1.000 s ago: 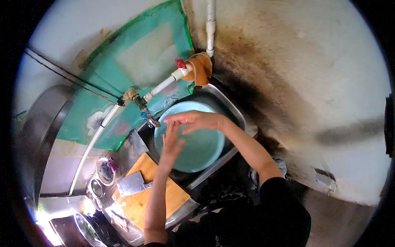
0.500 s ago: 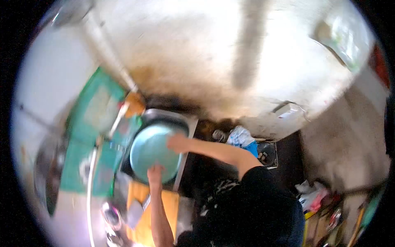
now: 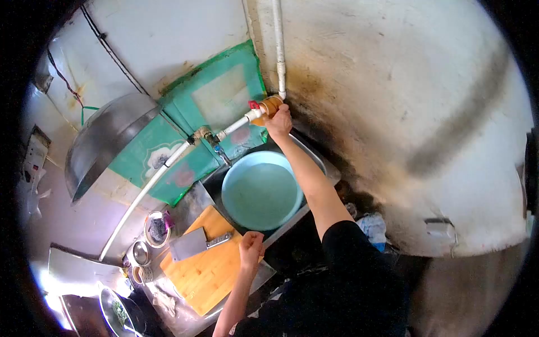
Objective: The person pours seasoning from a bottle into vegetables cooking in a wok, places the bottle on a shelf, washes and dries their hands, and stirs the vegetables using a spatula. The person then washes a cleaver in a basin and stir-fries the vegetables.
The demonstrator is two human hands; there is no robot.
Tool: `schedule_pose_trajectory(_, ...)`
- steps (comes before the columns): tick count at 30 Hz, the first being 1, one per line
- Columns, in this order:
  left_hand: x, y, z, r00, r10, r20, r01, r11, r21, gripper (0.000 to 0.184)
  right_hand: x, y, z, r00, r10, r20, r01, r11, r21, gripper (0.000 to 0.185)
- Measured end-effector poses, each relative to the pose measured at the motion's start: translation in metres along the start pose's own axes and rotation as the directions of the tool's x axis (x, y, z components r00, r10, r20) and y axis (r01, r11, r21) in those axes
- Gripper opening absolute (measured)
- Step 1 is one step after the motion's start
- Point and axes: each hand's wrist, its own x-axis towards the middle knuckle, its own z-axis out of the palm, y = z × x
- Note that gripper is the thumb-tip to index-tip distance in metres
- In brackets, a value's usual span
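Cloth (image 3: pixel 270 105), orange, beyond blue basin (image 3: pixel 255 159): likely soft, light; hold by edge. Right hand (image 3: pixel 279 121) grasps it; left hand (image 3: pixel 251 248), nearside of basin, curls closed.

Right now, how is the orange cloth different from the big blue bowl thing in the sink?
The orange cloth is orange-brown; the basin is light blue. The cloth is bunched around the white pipe, with the right hand on it, while the basin sits in the sink, holding cloudy water. The cloth looks much smaller than the round basin. Both are in the same corner.
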Motion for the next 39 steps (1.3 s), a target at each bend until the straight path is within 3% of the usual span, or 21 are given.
schedule_pose_trajectory(4, 0.013, -0.001, 0.004, 0.998, -0.034, -0.051, 0.035, 0.999, 0.025, 0.009, 0.012, 0.027, -0.006, 0.947, -0.215, 0.240, 0.215, 0.976, 0.027, 0.020)
schedule_pose_trajectory(7, 0.038, 0.009, 0.018, 0.998, -0.046, -0.042, 0.047, 0.998, 0.037, 0.009, 0.026, 0.047, -0.025, 0.914, -0.309, 0.263, 0.244, 0.936, 0.253, 0.015)
schedule_pose_trajectory(8, 0.048, 0.016, 0.028, 0.999, -0.041, -0.018, 0.041, 0.998, 0.046, 0.009, 0.036, 0.060, -0.019, 0.895, -0.276, 0.350, 0.185, 0.944, 0.272, 0.022)
schedule_pose_trajectory(11, 0.072, 0.044, 0.065, 0.999, 0.024, 0.025, -0.023, 0.999, -0.043, 0.009, 0.039, 0.045, -0.013, 0.898, -0.336, 0.283, 0.264, 0.928, 0.264, 0.039)
schedule_pose_trajectory(12, 0.079, 0.050, 0.073, 0.997, 0.023, 0.067, -0.022, 1.000, -0.014, 0.010, 0.038, 0.033, -0.014, 0.879, -0.153, 0.452, 0.038, 0.967, 0.254, 0.054)
schedule_pose_trajectory(13, 0.083, 0.056, 0.082, 0.997, 0.035, 0.068, -0.035, 0.999, -0.002, 0.010, 0.039, 0.022, -0.015, 0.875, -0.083, 0.477, -0.011, 0.982, 0.189, 0.054)
schedule_pose_trajectory(16, 0.084, 0.073, 0.094, 0.992, 0.056, 0.114, -0.062, 0.997, 0.051, 0.010, 0.038, 0.013, -0.008, 0.908, -0.048, 0.415, 0.014, 0.996, 0.086, 0.042)
schedule_pose_trajectory(19, 0.087, 0.074, 0.083, 0.997, 0.045, 0.060, -0.049, 0.996, 0.077, 0.013, 0.043, 0.020, -0.028, 0.877, -0.270, 0.397, 0.236, 0.963, 0.133, 0.019)
schedule_pose_trajectory(23, 0.105, 0.085, 0.083, 0.983, 0.180, 0.043, -0.176, 0.981, -0.083, 0.023, 0.045, 0.004, -0.091, 0.879, -0.227, 0.420, 0.057, 0.923, 0.381, 0.015)
schedule_pose_trajectory(26, 0.132, 0.100, 0.110, 0.971, 0.205, 0.121, -0.146, 0.913, -0.381, 0.033, 0.023, -0.021, -0.145, 0.593, -0.468, 0.655, -0.005, 0.812, 0.584, 0.017)
schedule_pose_trajectory(27, 0.142, 0.099, 0.118, 0.957, 0.193, 0.216, -0.052, 0.847, -0.528, 0.035, 0.012, -0.030, -0.162, 0.492, -0.538, 0.684, -0.020, 0.779, 0.627, 0.017)
schedule_pose_trajectory(29, 0.163, 0.064, 0.122, 0.925, 0.164, 0.342, 0.119, 0.731, -0.672, 0.035, 0.000, -0.047, -0.192, 0.153, -0.664, 0.732, 0.243, 0.743, 0.624, 0.020)
schedule_pose_trajectory(30, 0.156, 0.055, 0.134, 0.904, 0.247, 0.348, 0.141, 0.596, -0.790, 0.032, 0.001, -0.062, -0.202, 0.041, -0.510, 0.859, 0.169, 0.851, 0.497, 0.030)
schedule_pose_trajectory(31, 0.145, 0.044, 0.145, 0.886, 0.321, 0.336, 0.174, 0.442, -0.880, 0.029, -0.012, -0.061, -0.198, 0.163, -0.495, 0.853, -0.417, 0.749, 0.515, 0.040)
schedule_pose_trajectory(32, 0.130, 0.037, 0.146, 0.894, 0.294, 0.339, 0.188, 0.440, -0.878, 0.029, -0.021, -0.069, -0.195, 0.218, -0.525, 0.823, -0.808, 0.376, 0.454, 0.042)
schedule_pose_trajectory(33, 0.112, 0.039, 0.148, 0.906, 0.225, 0.359, 0.148, 0.625, -0.766, 0.032, -0.025, -0.078, -0.191, 0.303, -0.519, 0.800, -0.951, -0.115, 0.285, 0.044)
schedule_pose_trajectory(34, 0.099, 0.044, 0.151, 0.914, 0.167, 0.369, 0.105, 0.782, -0.615, 0.036, -0.031, -0.077, -0.177, 0.311, -0.511, 0.802, -0.949, -0.121, 0.291, 0.044)
schedule_pose_trajectory(35, 0.087, 0.056, 0.154, 0.924, 0.116, 0.365, 0.058, 0.899, -0.433, 0.040, -0.039, -0.069, -0.158, 0.376, -0.405, 0.833, -0.878, -0.442, 0.182, 0.043)
schedule_pose_trajectory(36, 0.077, 0.079, 0.150, 0.855, 0.161, 0.494, -0.311, 0.920, 0.238, 0.045, -0.040, -0.061, -0.143, 0.401, -0.292, 0.868, -0.692, -0.717, 0.079, 0.042)
schedule_pose_trajectory(37, 0.068, 0.087, 0.146, 0.815, 0.215, 0.537, -0.485, 0.761, 0.431, 0.044, -0.038, -0.053, -0.129, 0.404, -0.290, 0.868, -0.686, -0.723, 0.078, 0.042)
schedule_pose_trajectory(39, 0.055, 0.093, 0.148, 0.801, 0.323, 0.504, -0.591, 0.564, 0.577, 0.044, -0.028, -0.053, -0.110, 0.545, -0.218, 0.809, -0.739, -0.581, 0.341, 0.039)
